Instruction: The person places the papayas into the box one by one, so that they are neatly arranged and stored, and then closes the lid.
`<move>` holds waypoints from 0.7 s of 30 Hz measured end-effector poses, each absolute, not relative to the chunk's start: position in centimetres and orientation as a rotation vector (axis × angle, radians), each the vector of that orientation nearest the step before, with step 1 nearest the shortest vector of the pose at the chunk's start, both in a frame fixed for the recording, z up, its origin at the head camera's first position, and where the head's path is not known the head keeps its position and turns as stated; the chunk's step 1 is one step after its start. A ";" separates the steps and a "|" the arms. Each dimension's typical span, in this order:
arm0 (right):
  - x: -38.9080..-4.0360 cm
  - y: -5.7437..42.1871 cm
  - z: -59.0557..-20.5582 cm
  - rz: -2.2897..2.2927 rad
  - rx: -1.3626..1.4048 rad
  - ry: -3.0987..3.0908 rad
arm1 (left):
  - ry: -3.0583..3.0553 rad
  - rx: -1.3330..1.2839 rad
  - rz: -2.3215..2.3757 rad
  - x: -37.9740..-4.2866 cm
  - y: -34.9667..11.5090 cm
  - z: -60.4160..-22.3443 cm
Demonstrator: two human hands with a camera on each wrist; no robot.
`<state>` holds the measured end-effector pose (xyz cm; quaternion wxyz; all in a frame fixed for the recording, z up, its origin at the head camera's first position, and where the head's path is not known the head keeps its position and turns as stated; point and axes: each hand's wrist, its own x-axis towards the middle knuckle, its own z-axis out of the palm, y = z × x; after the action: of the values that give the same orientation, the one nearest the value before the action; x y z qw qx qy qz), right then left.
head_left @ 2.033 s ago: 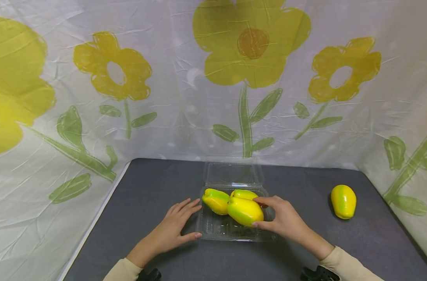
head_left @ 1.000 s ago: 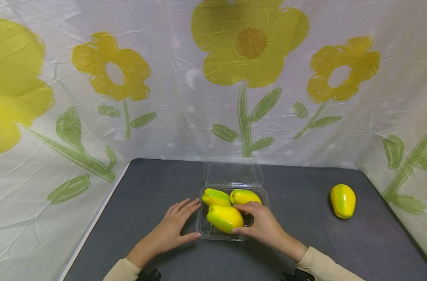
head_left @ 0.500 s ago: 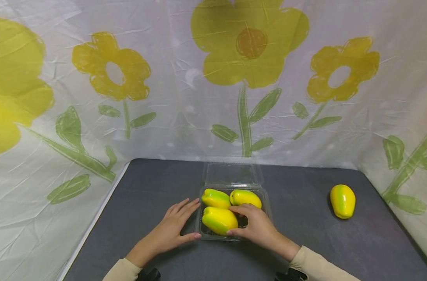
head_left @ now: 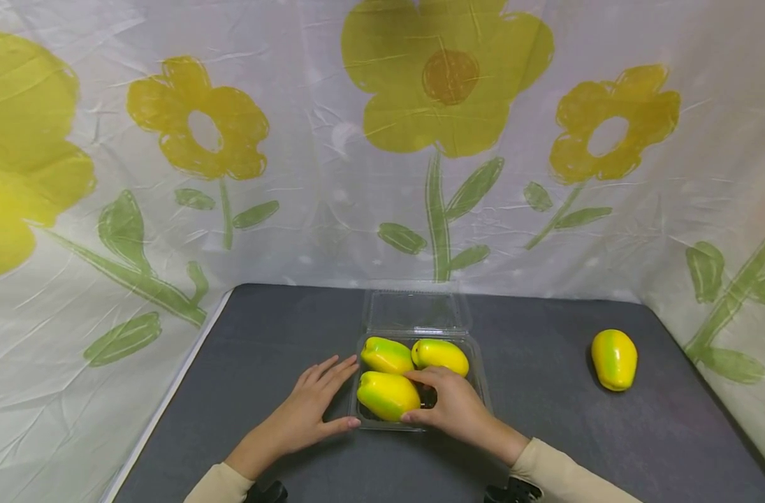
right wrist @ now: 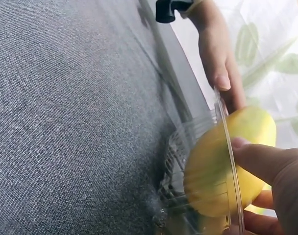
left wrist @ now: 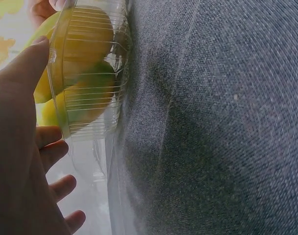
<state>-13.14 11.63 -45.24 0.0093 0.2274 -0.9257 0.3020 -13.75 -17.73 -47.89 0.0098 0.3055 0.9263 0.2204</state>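
In the head view my right hand (head_left: 454, 405) holds a yellow-green mango (head_left: 387, 396) by its right end, thumb on the near side and fingers on the far side. This mango lies in the front left of a clear plastic clamshell container (head_left: 481, 370). Behind it, two more mangoes, one on the left (head_left: 385, 354) and one on the right (head_left: 441, 354), sit side by side. My left hand (head_left: 303, 412) is spread at the container's left side. The left wrist view shows its thumb (left wrist: 38, 46) and fingertips right at the rim.
The container's hinged lid (head_left: 416, 311) lies folded back towards the rear cloth. Another mango (head_left: 615, 360) rests on the dark tabletop (head_left: 545, 335) at the right. A flower-printed cloth (head_left: 319, 175) hangs around the back and sides.
My right hand has carried the mango left and down into the front left of the container, uncovering the back right mango. The left hand has stayed in place.
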 end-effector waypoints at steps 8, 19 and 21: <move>-13.3 11.4 -45.4 0.918 0.734 -2.895 | 2.889 0.931 0.681 -13.7 -17.7 -47.9; -13.5 11.2 -45.5 0.988 0.724 -2.913 | 2.895 0.939 0.682 -13.7 -17.6 -47.8; -13.5 11.2 -45.6 1.005 0.726 -2.911 | 2.896 0.939 0.680 -13.7 -17.6 -47.9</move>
<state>-13.50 11.22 -45.57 -0.0111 0.2294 -0.9200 0.3175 -13.75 -17.63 -47.85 0.0112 0.3009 0.9283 0.2181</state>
